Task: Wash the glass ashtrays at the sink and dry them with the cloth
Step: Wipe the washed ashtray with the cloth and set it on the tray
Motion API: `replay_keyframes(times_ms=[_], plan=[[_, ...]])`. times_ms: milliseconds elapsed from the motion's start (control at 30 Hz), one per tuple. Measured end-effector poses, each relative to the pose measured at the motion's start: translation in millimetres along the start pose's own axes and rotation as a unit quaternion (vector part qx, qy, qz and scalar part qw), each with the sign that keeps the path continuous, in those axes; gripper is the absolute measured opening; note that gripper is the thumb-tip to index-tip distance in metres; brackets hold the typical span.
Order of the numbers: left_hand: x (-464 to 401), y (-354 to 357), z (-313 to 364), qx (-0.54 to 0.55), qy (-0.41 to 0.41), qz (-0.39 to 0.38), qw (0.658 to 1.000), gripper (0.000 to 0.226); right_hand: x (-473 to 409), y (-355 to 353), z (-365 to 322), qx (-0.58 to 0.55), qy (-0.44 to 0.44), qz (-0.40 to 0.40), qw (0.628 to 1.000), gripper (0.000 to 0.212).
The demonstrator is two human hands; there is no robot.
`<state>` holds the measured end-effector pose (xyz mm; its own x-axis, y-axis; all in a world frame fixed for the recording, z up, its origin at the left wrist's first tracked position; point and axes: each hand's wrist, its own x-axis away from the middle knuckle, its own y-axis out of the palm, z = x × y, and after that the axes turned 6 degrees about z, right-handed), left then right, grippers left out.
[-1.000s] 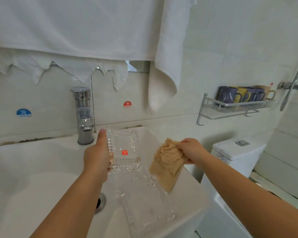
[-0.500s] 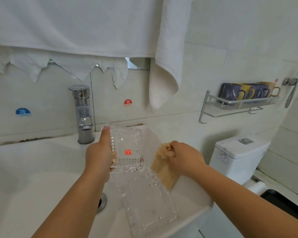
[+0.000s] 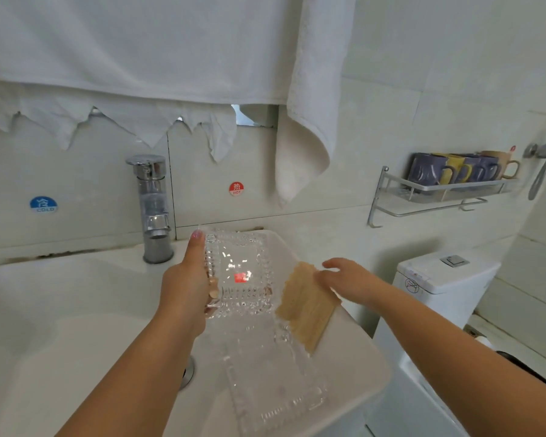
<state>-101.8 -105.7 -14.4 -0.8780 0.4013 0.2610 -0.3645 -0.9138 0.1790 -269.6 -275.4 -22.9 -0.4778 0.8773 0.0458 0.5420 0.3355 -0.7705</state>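
Your sink (image 3: 76, 357) carries everything here, and its right rim is where the work sits. Along that rim lies the larger glass ashtray (image 3: 275, 383), long axis running from the front right corner back toward the wall, nothing holding it. Above its far end you hold the smaller ashtray (image 3: 238, 274) tilted up on edge, open face turned toward you, long axis running up and away toward the wall. Your left hand (image 3: 186, 288) grips it by its left edge, thumb stretched along that side and fingers curled behind.

The cloth (image 3: 306, 305) hangs just beside the held ashtray's right edge, apart from it by a narrow gap. Your right hand (image 3: 349, 279) holds the cloth at its top; the fingers are blurred, so whether they pinch it or merely press it flat I cannot tell. The right hand is the nearer one to the free edge, so the wipe should come in from the right, across the face toward your left palm.

Count: two ashtrays, one cloth, one tap (image 3: 153, 209).
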Motion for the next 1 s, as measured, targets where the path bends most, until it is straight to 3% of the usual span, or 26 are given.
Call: replay_keyframes(times_ms=[67, 167, 267, 367, 400, 467, 500, 533, 600, 667, 767, 800, 900, 933, 1000], plan=[[0, 0, -1, 0.0, -0.002, -0.007, 1.0, 0.056, 3, 11, -2, 0.036, -0.025, -0.026, 0.999, 0.041], [0, -1, -2, -0.004, -0.004, -0.014, 1.0, 0.056, 6, 22, -1, 0.142, -0.035, 0.009, 0.989, 0.024], [1, -1, -2, 0.007, -0.013, -0.026, 1.0, 0.055, 6, 23, 0, 0.188, -0.024, 0.018, 0.982, 0.025], [1, -1, -4, 0.027, -0.024, -0.037, 0.999, 0.055, 12, 20, -7, 0.136, -0.022, 0.018, 0.99, 0.042], [1, -1, -3, 0.029, -0.026, -0.04, 0.998, 0.056, 16, 20, -11, 0.112, -0.042, 0.062, 0.991, 0.049], [4, 0, 0, 0.02, -0.011, -0.044, 0.999, 0.057, 27, 18, -23, 0.028, -0.099, 0.165, 0.981, 0.042], [7, 1, 1, 0.006, 0.014, -0.042, 0.999, 0.056, 30, 17, -31, -0.021, -0.103, 0.169, 0.98, 0.038], [10, 1, 3, -0.015, 0.056, -0.04, 0.998, 0.053, 32, 16, -38, -0.067, -0.086, 0.132, 0.985, 0.042], [19, 1, 5, -0.06, 0.189, -0.036, 0.98, 0.048, 36, 13, -54, -0.181, 0.021, -0.026, 0.983, 0.06], [27, 2, 6, -0.101, 0.322, -0.046, 0.94, 0.049, 35, 7, -58, -0.315, 0.114, -0.173, 0.926, 0.074], [28, 3, 8, -0.177, 0.472, -0.069, 0.861, 0.046, 24, -6, -48, -0.463, 0.142, -0.244, 0.84, 0.09], [26, 4, 9, -0.222, 0.541, -0.071, 0.808, 0.047, 20, -13, -42, -0.491, 0.14, -0.257, 0.821, 0.093], [23, 6, 18, -0.317, 0.742, -0.08, 0.586, 0.043, 17, -30, -30, -0.499, 0.117, -0.304, 0.803, 0.093], [22, 8, 20, -0.323, 0.78, -0.09, 0.529, 0.052, 18, -35, -27, -0.48, 0.107, -0.323, 0.809, 0.09], [22, 17, 25, -0.313, 0.829, -0.119, 0.448, 0.062, 21, -42, -19, -0.449, 0.094, -0.338, 0.822, 0.082]])
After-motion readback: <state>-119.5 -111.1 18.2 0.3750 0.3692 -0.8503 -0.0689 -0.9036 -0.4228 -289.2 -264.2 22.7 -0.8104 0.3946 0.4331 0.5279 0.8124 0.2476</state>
